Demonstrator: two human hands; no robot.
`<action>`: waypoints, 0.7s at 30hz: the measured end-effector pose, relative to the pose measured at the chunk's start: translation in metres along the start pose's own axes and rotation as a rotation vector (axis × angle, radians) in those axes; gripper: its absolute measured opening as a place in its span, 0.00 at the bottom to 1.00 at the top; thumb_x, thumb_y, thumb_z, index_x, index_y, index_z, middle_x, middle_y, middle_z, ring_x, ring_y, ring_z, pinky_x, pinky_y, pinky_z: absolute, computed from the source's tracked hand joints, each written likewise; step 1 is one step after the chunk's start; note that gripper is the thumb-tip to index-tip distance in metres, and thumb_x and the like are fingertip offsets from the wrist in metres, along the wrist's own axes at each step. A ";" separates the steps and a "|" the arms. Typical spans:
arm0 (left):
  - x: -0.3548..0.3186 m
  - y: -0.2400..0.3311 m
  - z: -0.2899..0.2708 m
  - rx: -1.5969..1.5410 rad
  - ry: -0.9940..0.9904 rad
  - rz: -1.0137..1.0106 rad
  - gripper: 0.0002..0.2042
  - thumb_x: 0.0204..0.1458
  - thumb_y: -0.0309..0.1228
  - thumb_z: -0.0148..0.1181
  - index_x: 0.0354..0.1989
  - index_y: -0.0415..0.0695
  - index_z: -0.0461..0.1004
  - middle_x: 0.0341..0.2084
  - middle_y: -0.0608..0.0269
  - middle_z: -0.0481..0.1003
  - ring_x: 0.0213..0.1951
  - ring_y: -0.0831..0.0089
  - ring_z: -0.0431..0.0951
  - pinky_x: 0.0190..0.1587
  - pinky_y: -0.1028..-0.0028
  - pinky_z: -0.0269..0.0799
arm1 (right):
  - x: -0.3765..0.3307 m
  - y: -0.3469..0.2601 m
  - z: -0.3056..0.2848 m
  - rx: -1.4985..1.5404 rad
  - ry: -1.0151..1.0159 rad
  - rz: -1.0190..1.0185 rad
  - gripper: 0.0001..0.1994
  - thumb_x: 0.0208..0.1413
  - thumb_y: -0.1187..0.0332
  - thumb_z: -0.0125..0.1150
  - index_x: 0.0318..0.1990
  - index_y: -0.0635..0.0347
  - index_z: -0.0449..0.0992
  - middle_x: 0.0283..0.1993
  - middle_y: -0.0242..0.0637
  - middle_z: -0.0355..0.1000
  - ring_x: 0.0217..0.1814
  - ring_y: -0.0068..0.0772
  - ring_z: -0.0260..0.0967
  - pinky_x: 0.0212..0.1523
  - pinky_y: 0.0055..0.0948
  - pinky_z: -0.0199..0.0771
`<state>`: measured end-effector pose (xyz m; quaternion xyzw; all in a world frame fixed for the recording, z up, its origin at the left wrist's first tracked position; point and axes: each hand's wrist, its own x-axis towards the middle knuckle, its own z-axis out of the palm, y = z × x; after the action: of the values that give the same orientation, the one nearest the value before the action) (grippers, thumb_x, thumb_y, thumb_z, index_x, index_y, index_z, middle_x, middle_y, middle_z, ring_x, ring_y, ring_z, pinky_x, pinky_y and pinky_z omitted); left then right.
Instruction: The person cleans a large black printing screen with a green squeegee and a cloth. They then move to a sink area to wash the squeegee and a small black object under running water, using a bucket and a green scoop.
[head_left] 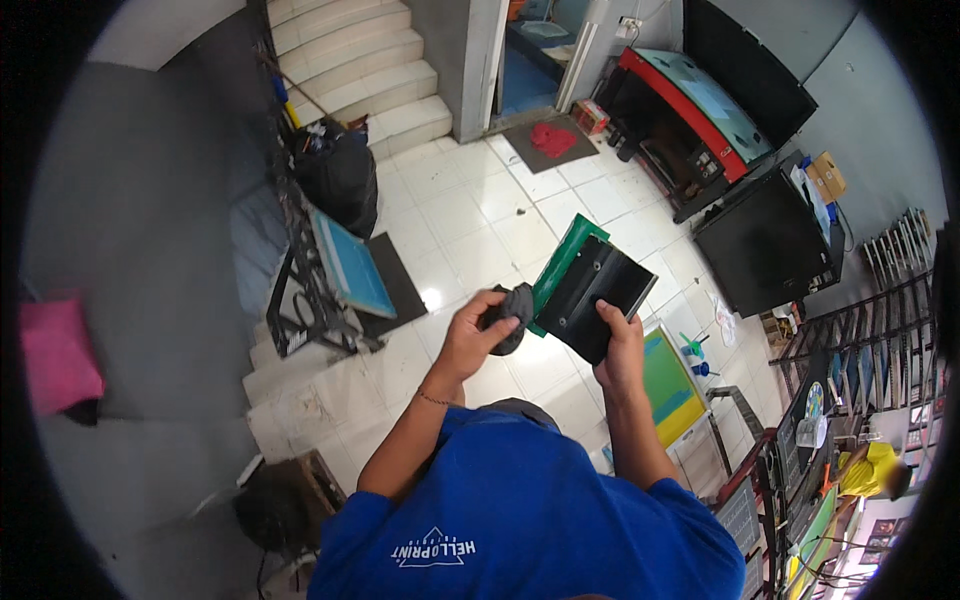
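Squeegee of black channel-shaped holder with a green rubber blade (585, 285) is being held tilted above the white tiled floor (470, 215), in front of the blue-shirted torso (530, 520). It is being gripped at its lower right corner by the right hand (622, 345), fingers closed around the edge. A dark crumpled rag (510, 315) is being pinched in the curled fingers of the left hand (475, 335) and pressed against the blade's near end. With only one corner being held (a weak purchase), the squeegee is judged liable to twist or be dropped onto the tiles if hard wiping pressure is applied; ink may also be smeared onto the fingers.
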<state>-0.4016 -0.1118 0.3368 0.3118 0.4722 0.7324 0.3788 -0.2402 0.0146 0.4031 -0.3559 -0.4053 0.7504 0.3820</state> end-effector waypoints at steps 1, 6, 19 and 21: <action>0.024 0.003 -0.001 0.041 -0.025 -0.029 0.10 0.52 0.21 0.60 0.43 0.38 0.72 0.34 0.69 0.74 0.38 0.83 0.72 0.43 0.82 0.68 | 0.017 -0.001 0.011 -0.012 0.035 -0.022 0.15 0.50 0.73 0.59 0.45 0.70 0.71 0.40 0.43 0.73 0.37 0.33 0.75 0.40 0.31 0.78; 0.154 0.013 -0.016 0.279 0.005 0.010 0.08 0.51 0.21 0.61 0.39 0.38 0.73 0.29 0.69 0.75 0.33 0.84 0.71 0.38 0.81 0.69 | 0.120 -0.016 0.060 -0.198 0.080 -0.126 0.16 0.51 0.71 0.60 0.46 0.72 0.71 0.41 0.43 0.74 0.38 0.32 0.73 0.43 0.30 0.74; 0.574 0.058 -0.054 0.657 0.443 0.673 0.07 0.48 0.22 0.62 0.35 0.36 0.73 0.28 0.52 0.76 0.30 0.61 0.77 0.35 0.69 0.71 | 0.501 -0.118 0.233 -0.489 -0.164 -0.723 0.13 0.48 0.74 0.59 0.41 0.71 0.74 0.36 0.40 0.77 0.37 0.29 0.73 0.42 0.28 0.72; 0.616 0.061 -0.071 0.750 0.515 0.780 0.08 0.45 0.18 0.62 0.35 0.37 0.74 0.30 0.52 0.76 0.33 0.57 0.78 0.36 0.67 0.72 | 0.526 -0.110 0.256 -0.467 -0.132 -0.728 0.13 0.48 0.74 0.60 0.42 0.70 0.74 0.37 0.43 0.77 0.38 0.31 0.74 0.43 0.29 0.71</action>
<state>-0.7951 0.3630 0.4287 0.3871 0.6258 0.6526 -0.1807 -0.6640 0.4236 0.4890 -0.2179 -0.6868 0.4763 0.5039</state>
